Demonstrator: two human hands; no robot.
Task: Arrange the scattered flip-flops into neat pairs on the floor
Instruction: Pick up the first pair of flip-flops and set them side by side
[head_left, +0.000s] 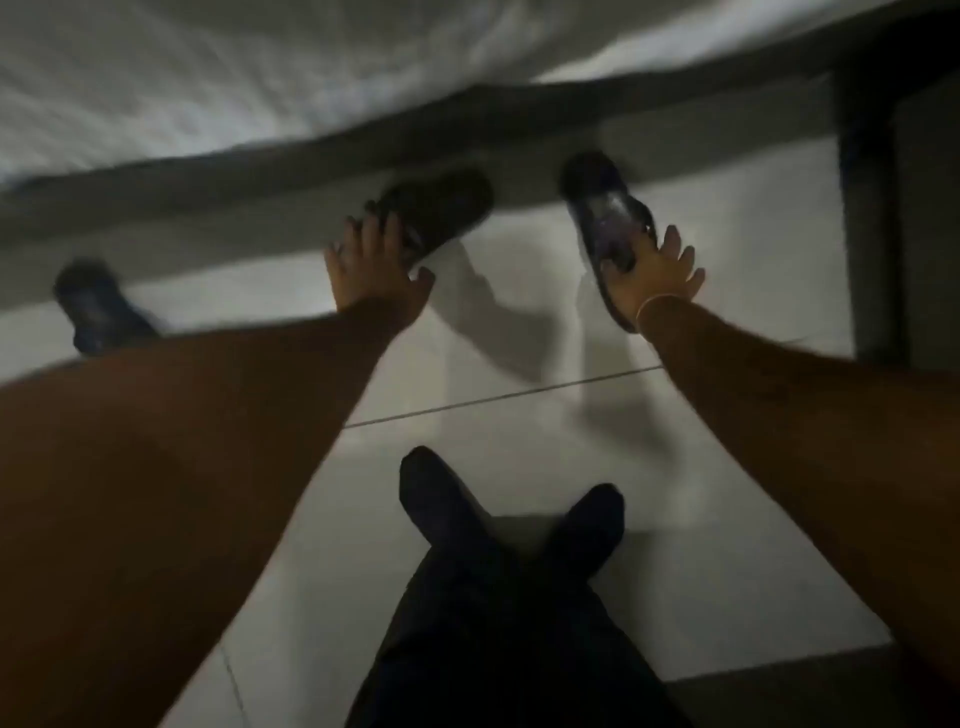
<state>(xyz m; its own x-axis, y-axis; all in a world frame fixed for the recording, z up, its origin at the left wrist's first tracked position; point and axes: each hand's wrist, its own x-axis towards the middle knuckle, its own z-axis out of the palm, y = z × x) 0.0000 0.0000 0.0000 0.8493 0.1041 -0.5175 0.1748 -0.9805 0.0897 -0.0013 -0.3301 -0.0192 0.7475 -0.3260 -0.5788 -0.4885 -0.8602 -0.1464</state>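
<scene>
The picture is dim and blurred. Three dark flip-flops lie on the pale tiled floor along the bed's edge. My left hand (371, 265) rests with spread fingers on the near end of the middle flip-flop (441, 208), which points up and right. My right hand (657, 270) presses on the right flip-flop (602, 218), thumb hooked on its strap area, fingers spread beside it. A third flip-flop (98, 306) lies apart at the far left, partly hidden behind my left forearm.
A bed with white sheets (234, 78) spans the top, its dark frame (311, 176) just behind the flip-flops. A dark bed leg or post (867, 208) stands at the right. My dark-trousered legs and feet (498, 545) are at bottom centre.
</scene>
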